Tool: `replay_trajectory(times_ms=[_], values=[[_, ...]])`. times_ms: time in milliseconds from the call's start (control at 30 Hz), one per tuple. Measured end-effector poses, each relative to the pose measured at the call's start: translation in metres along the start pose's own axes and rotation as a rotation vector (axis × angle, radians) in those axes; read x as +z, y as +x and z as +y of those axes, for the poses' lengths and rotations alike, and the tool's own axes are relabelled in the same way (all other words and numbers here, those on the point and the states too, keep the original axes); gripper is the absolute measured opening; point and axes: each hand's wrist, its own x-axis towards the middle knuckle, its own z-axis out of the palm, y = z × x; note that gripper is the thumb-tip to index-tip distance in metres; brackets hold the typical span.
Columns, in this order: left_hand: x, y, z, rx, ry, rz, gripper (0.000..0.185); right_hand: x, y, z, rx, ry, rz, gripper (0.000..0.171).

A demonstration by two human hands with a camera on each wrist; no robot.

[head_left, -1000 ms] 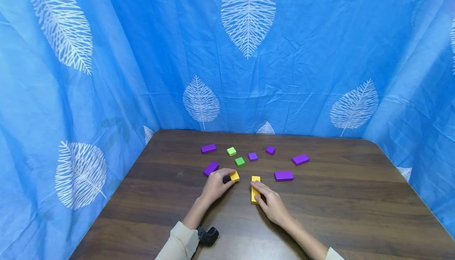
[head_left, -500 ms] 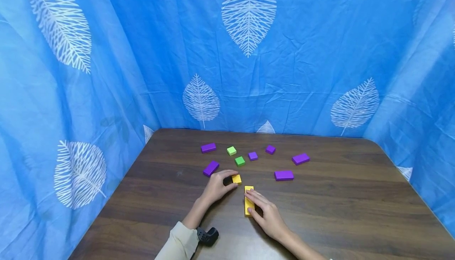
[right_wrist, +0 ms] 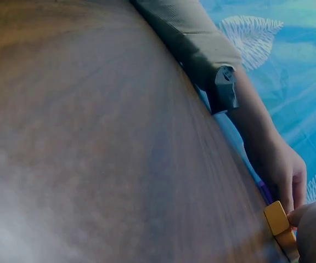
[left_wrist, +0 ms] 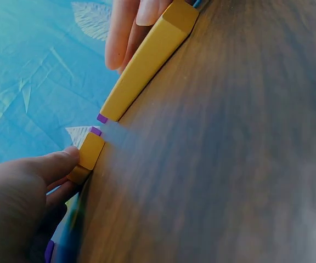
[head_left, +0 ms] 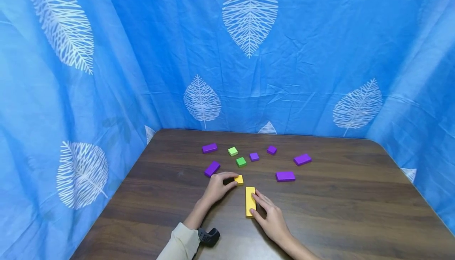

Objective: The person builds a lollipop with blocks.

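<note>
Low in the middle of the head view, the left hand (head_left: 217, 187) pinches a small yellow block (head_left: 239, 179) between thumb and curled fingers — the block sits flat on the dark wooden counter (head_left: 355, 212). The left wrist view shows the same grip, the thumb lying along the block's near edge. Just right of it and a little lower in the frame, the long yellow block (head_left: 250, 201) lies pointing up the picture, its far end near the small one but not touching it. The right hand (head_left: 271, 218) rests against this long block's right side with straight fingers, one fingertip at its lower end; the grip is relaxed, not closed round it.

Above the hands, toward the middle of the frame, lie scattered pieces: two green blocks (head_left: 237, 156) side by side, and purple blocks (head_left: 285, 176) spread left and right of them. A blue leaf-print curtain (head_left: 249, 55) fills the upper frame behind the counter.
</note>
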Motion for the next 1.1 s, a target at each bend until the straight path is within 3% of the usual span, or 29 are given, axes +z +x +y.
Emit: replay_trajectory(times_ms=[433,700,1100], values=[[0.020,0.009,0.006,0.015,-0.031,-0.069,0.025,0.001,0.000,0.002,-0.056,-0.003,-0.010,0.040],[0.022,0.009,0.007,0.000,-0.096,-0.094,0.024,0.001,0.000,0.002,-0.047,-0.019,-0.012,0.040],[0.024,0.009,0.006,0.008,-0.113,-0.111,0.024,0.000,0.000,0.002,-0.055,-0.009,-0.013,0.040]])
